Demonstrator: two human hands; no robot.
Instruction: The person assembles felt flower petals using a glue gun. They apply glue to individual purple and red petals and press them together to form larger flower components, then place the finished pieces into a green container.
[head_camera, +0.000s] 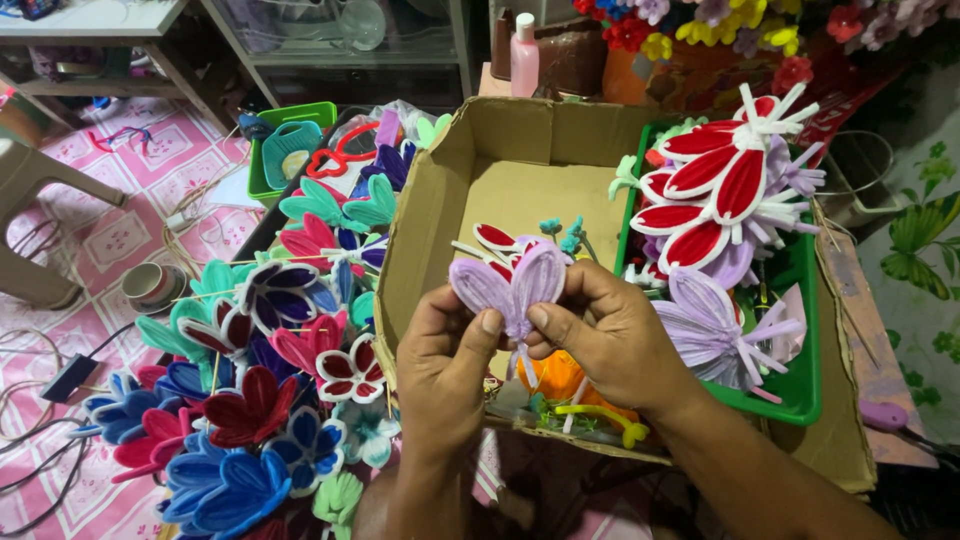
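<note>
I see both hands meeting over the open cardboard box, working one small piece between them. My left hand pinches the lower edge of a lilac pipe-cleaner flower with thumb and forefinger, clenched on it from the left. My right hand grips the same flower from the right, thumb pressed at its base where the petals join — so both hands are closed on this one flower. It sits upright, two rounded lilac petals fanning above my fingertips, held just over the near wall of the box.

Inside the box, behind the flower, lies a red-and-white petal piece with some teal bits beside it. To the right, a green plastic tray rests in the box — it carries a big red-and-white flower and a larger lilac flower. Below my hands, orange and yellow pieces lie near the box's front edge.

To the left of the box a heap of finished flowers in blue, red, teal and purple spreads across the pink patterned floor. A green basket stands beyond the heap.
</note>
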